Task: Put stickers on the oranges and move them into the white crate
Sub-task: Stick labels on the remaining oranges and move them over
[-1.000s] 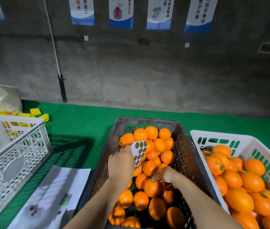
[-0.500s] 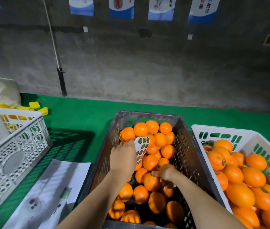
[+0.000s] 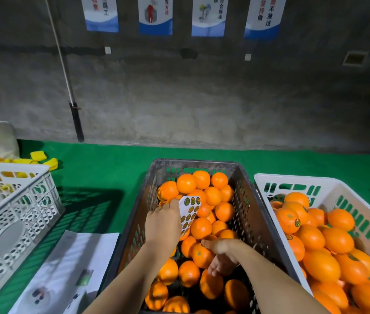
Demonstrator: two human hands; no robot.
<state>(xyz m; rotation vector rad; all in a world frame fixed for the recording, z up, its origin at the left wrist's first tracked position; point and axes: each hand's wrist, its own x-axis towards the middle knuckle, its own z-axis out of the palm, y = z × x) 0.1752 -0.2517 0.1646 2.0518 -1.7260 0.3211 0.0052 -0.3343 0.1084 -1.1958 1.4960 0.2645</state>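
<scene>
Orange (image 3: 198, 254) under curled right hand (image 3: 221, 257), grip unclear; left hand (image 3: 162, 225) pinches sticker sheet (image 3: 189, 211). Sticking step; next, carry to white crate (image 3: 292, 181).

A single view was given, taken from a wide-angle camera worn on the person's head. The scene was looked at forward and downward, from above and behind the two forearms, which were seen entering from the bottom edge. The dark crate (image 3: 245, 200) was framed nearest, directly below the camera at the bottom centre, with its near end cut off by the lower edge. The white crate (image 3: 292, 181) was cropped by the right and bottom edges, and another white crate (image 3: 32, 207) by the left edge. The grey wall (image 3: 202, 98) was faced squarely across the green surface (image 3: 111, 173), its posters (image 3: 155, 14) cut by the top edge. Straight lines were bowed near the borders. No second view was supplied, so no shared area was shown.
</scene>
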